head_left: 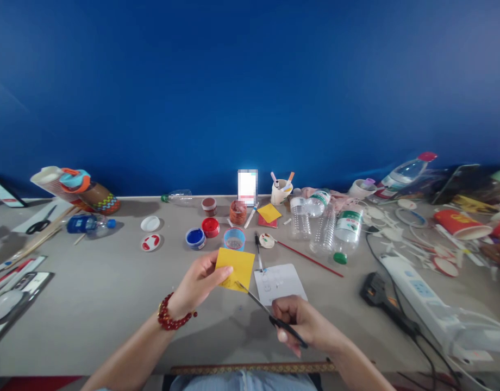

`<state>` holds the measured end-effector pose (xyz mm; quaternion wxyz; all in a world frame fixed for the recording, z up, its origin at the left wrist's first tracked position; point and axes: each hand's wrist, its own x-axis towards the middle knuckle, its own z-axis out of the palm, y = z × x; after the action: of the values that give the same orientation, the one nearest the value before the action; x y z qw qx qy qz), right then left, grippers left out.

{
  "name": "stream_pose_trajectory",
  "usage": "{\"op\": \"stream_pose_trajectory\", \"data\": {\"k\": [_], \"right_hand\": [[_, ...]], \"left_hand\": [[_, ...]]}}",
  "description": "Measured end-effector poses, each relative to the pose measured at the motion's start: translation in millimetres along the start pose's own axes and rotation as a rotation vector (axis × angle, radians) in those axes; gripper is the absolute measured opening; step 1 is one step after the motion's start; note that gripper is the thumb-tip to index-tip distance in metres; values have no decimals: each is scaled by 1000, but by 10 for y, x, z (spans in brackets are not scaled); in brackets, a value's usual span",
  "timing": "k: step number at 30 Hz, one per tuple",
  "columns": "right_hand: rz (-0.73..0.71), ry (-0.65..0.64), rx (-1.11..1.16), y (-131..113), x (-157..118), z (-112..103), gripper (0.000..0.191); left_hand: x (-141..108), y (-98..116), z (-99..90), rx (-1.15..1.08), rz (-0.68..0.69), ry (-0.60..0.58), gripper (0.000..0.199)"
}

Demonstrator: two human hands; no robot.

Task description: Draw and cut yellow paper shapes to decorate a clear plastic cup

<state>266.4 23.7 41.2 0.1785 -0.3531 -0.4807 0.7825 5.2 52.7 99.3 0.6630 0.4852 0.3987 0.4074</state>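
Observation:
My left hand point(201, 283) pinches a square of yellow paper point(242, 265) by its left side, thumb on top. Small pen marks show near the paper's lower left corner. My right hand point(299, 323) grips black-handled scissors point(261, 306), their tips at the paper's lower edge. Whether the blades are parted I cannot tell. Just behind the scissors a white sheet with faint drawn shapes point(288, 276) lies flat, partly under my right hand. A black pen point(258, 253) touches that sheet's upper left corner. A blue-rimmed tub point(234, 232) stands right behind the yellow paper.
Open paint jars, blue point(195, 238) and red point(210, 227), stand behind my left hand. A long red brush point(311, 258) lies right of centre. Clear plastic bottles point(348, 228) crowd the back right. At the right edge are a power strip point(421, 293) and a black tool with a cord point(386, 304).

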Motion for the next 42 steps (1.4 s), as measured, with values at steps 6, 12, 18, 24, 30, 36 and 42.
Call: {"op": "stream_pose_trajectory", "data": {"k": [6, 12, 18, 24, 30, 36, 42], "right_hand": [[0, -22, 8, 0, 6, 6, 58], [-5, 3, -18, -7, 12, 18, 59], [0, 29, -2, -10, 28, 47, 60], [17, 45, 25, -4, 33, 62, 62], [-6, 46, 15, 32, 34, 68, 62], [-4, 57, 9, 35, 33, 76, 62], [-17, 67, 34, 69, 38, 71, 62]], "left_hand": [[-12, 3, 15, -9, 12, 11, 31], [-15, 0, 30, -13, 13, 17, 29], [-21, -24, 28, -3, 17, 40, 32], [-27, -52, 19, -6, 21, 49, 33], [-27, -56, 19, 6, 15, 74, 34], [-30, -62, 30, -8, 15, 85, 32], [-33, -64, 41, -26, 21, 117, 31]]}}
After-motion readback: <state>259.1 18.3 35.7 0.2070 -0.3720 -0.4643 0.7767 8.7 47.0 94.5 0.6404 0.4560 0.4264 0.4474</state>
